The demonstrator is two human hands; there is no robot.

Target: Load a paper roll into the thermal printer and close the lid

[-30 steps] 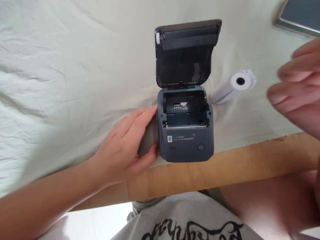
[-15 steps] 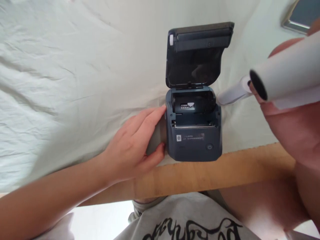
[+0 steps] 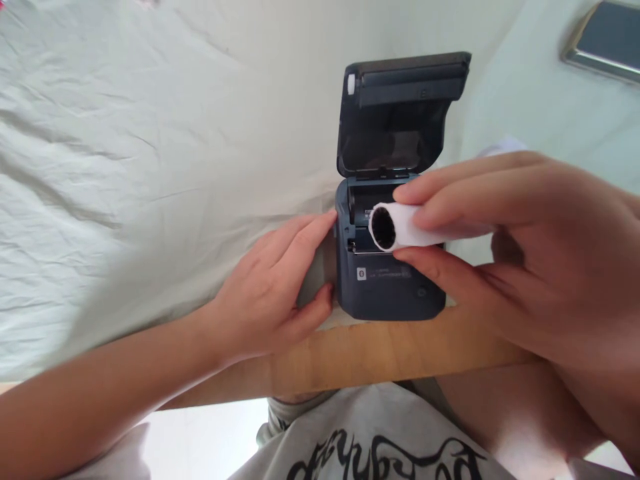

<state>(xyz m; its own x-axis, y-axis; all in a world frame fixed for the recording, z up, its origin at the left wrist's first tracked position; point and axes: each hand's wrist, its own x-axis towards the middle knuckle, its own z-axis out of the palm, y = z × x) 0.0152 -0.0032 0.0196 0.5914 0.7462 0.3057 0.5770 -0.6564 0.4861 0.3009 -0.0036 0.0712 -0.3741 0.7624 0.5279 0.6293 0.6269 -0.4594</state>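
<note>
A dark blue label printer (image 3: 390,297) lies at the middle with its black lid (image 3: 395,120) swung up, exposing the paper bay (image 3: 360,197). My left hand (image 3: 270,283) rests on the cloth with thumb and fingers apart, fingertips against the printer's left side. Over the bay, my right hand (image 3: 505,227) pinches a white paper roll (image 3: 407,225) between thumb and fingers. The roll's dark hollow end faces left, and its far end is hidden in my palm. Whether it touches the bay, I cannot tell. The roll and fingers cover the bay's right part.
A pale wrinkled cloth (image 3: 175,133) covers the table, with its wooden edge (image 3: 325,360) bare nearest me. A dark flat device with a shiny rim (image 3: 607,40) lies at the upper right. Something white (image 3: 505,145) shows partly behind my right hand.
My right hand has come in from the right, bringing a white paper roll over the printer's open bay. My left hand stays at the printer's side.
</note>
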